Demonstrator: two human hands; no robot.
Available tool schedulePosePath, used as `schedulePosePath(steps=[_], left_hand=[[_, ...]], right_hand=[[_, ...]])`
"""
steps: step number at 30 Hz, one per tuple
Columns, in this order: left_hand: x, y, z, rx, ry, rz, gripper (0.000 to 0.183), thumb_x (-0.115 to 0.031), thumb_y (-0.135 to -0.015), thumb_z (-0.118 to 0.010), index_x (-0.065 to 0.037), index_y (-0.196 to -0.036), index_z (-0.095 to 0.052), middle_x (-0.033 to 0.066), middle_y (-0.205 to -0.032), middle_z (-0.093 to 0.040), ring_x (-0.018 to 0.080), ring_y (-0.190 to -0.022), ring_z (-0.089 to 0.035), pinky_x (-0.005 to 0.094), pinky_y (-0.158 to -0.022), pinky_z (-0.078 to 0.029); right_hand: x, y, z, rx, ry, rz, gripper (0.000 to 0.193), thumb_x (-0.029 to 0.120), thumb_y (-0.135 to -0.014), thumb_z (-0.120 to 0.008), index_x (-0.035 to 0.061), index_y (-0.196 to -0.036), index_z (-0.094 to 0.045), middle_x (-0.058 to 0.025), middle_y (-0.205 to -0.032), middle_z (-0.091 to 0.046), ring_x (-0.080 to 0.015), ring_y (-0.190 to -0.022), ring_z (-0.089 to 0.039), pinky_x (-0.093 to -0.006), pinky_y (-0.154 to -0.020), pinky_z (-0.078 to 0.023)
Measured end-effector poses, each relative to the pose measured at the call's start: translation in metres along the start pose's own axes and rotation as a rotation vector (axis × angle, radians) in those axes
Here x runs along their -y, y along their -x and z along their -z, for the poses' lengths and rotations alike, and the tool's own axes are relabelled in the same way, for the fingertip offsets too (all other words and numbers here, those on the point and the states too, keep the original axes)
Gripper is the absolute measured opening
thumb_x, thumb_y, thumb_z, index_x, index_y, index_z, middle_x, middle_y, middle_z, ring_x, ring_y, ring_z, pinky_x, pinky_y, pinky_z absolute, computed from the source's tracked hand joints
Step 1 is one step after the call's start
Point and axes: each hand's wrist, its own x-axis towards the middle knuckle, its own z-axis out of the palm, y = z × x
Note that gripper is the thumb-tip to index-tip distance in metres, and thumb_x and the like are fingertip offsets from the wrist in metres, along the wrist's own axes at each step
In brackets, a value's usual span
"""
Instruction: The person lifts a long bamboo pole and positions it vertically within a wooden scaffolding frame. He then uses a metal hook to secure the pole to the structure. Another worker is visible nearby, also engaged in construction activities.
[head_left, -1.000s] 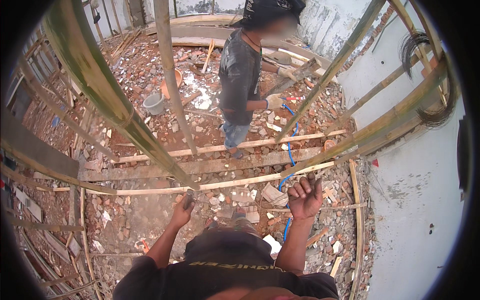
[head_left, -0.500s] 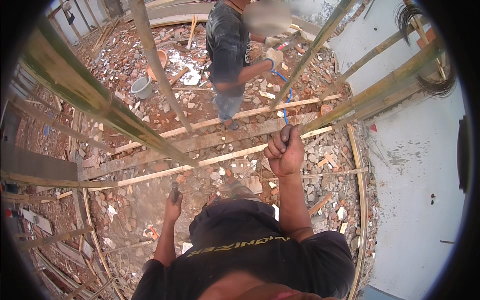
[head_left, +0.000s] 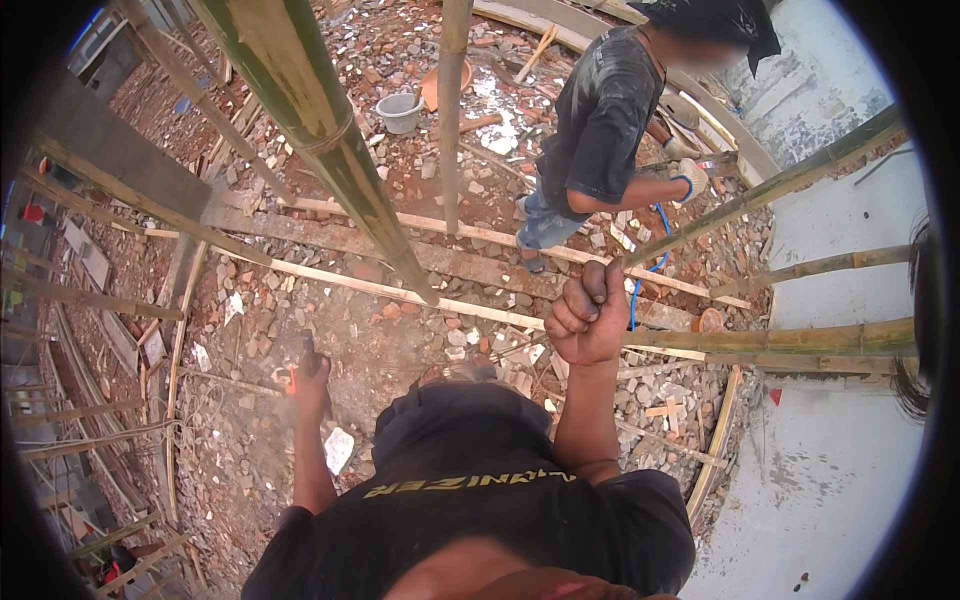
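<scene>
My left hand (head_left: 315, 378) hangs low at the left, closed round a dark, slim hand tool (head_left: 308, 342) whose kind I cannot make out. Just beside it, an orange object (head_left: 287, 378) seems to lie on the ground. My right hand (head_left: 590, 318) is raised right of centre, its fingers curled into a fist with the thumb against them. Whatever it may hold is hidden. A horizontal bamboo pole (head_left: 780, 338) passes close to its wrist. The lower end of a slanting bamboo pole (head_left: 770, 190) appears near its fingertips; contact is unclear.
Ahead right, a co-worker (head_left: 600, 130) stands on rubble, a gloved hand (head_left: 690, 178) on a flat-bladed tool (head_left: 715, 160). A thick green bamboo pole (head_left: 320, 130) slants down before me. Long timber strips (head_left: 400, 290) cross the rubble. A grey bucket (head_left: 400, 113) stands beyond; a white wall (head_left: 830, 470) rises right.
The view has swung left, so the co-worker, bucket and poles appear farther right. My right fist stays raised and closed. My left hand keeps the dark tool, now held at a different angle.
</scene>
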Motion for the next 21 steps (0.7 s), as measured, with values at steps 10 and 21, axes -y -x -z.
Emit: schedulePosePath(steps=[10,21], left_hand=[[-0.004,0.001,0.033,-0.649,1.509,-0.209,0.031,-0.038,-0.105,-0.044,-0.014,-0.088,-0.053,0.0002,-0.073,-0.045,0.0161,-0.068,-0.045,0.0348,-0.075,-0.043],[-0.164,0.059,-0.005,-0.063,0.644,-0.364,0.029,-0.031,-0.097,-0.064,-0.008,-0.108,-0.051,0.0056,-0.087,-0.057,0.0165,-0.081,-0.055,0.0329,-0.072,-0.045]], right_hand=[[0.08,0.014,0.017,-0.288,0.335,-0.068,0.047,0.051,-0.105,-0.036,0.0186,-0.071,-0.037,0.0061,-0.051,-0.025,-0.0052,-0.038,-0.013,-0.0225,-0.035,-0.012],[-0.001,0.0,0.03,-0.086,0.402,-0.306,0.048,0.047,-0.105,-0.04,0.0129,-0.072,-0.035,0.0004,-0.058,-0.031,-0.0082,-0.048,-0.024,-0.0244,-0.044,-0.02]])
